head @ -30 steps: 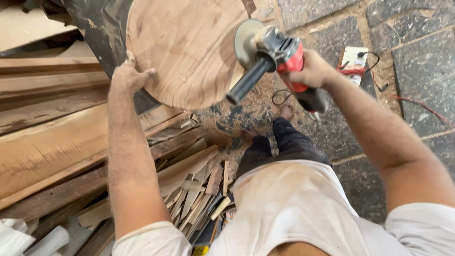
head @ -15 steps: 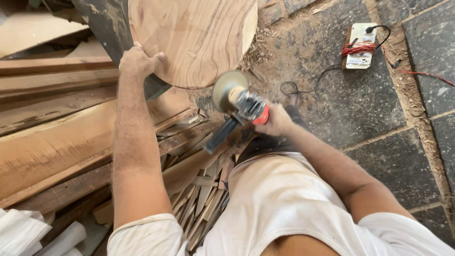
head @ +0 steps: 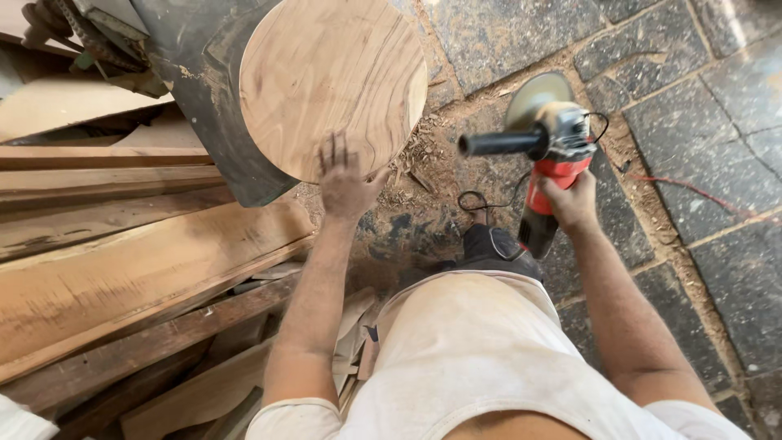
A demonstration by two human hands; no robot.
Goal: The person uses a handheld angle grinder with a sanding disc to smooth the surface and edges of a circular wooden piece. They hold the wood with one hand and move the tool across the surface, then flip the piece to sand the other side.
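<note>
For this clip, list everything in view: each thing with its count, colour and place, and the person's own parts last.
Round wooden disc: one, pale brown with grain, top centre, leaning on a dark support.
Dark grey curved support: one, behind and left of the disc.
Red and grey angle grinder: one, black side handle, right of the disc, held above the floor.
Black power cord: one, looping on the floor below the grinder.
Long wooden planks: several, brown, stacked at left.
Wood shavings: scattered, tan, on the floor by the disc.
Grey stone paving: right and top.
Left hand: flat on the disc's lower edge.
Right hand: gripping the grinder body.
</note>
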